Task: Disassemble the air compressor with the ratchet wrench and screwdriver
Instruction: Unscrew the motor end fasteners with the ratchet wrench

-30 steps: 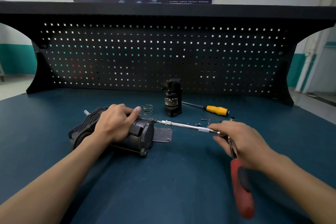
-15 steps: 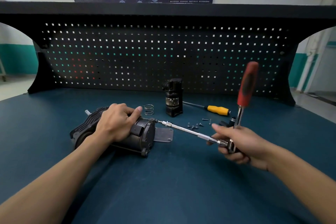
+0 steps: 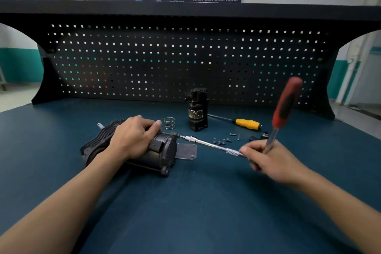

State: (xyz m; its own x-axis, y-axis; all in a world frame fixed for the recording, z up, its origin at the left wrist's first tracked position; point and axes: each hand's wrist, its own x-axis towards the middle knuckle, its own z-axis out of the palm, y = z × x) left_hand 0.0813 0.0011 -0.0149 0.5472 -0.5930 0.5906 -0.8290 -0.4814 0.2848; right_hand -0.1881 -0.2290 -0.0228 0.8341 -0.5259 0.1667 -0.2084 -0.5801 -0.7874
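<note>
From the head camera, the air compressor (image 3: 158, 156) lies on its side left of the desk's (image 3: 206, 202) middle, roughly halfway between the front and back edges, with its round end cap facing right. The left hand (image 3: 134, 138) rests on top of it, fingers (image 3: 152, 125) curled over the dark body and pressing it down. The right hand (image 3: 272, 161) grips the ratchet wrench (image 3: 286, 103) at its head, fingers wrapped round the joint and thumb on the knurled end of the extension bar (image 3: 210, 145). The red handle stands up and leans a little right. The bar runs left to a fastener at the upper rim of the end cap.

The compressor looks like a heavy, rigid cast housing that is likely to roll on its rounded side. It is best held from above across the ribbed midsection, as it is now. The wrench is stiff steel, and gripping it near the head keeps the long bar in line, since a tilted bit could slip off the fastener.

A thin metal plate (image 3: 186, 150) lies flat just right of the cap. Toward the back edge are a spring (image 3: 169, 123), an upright black cylinder (image 3: 198, 109) and the screwdriver (image 3: 247, 124), lying untouched. Loose screws (image 3: 223, 140) are scattered between the screwdriver and the bar, and a pegboard (image 3: 185, 64) rises behind.
</note>
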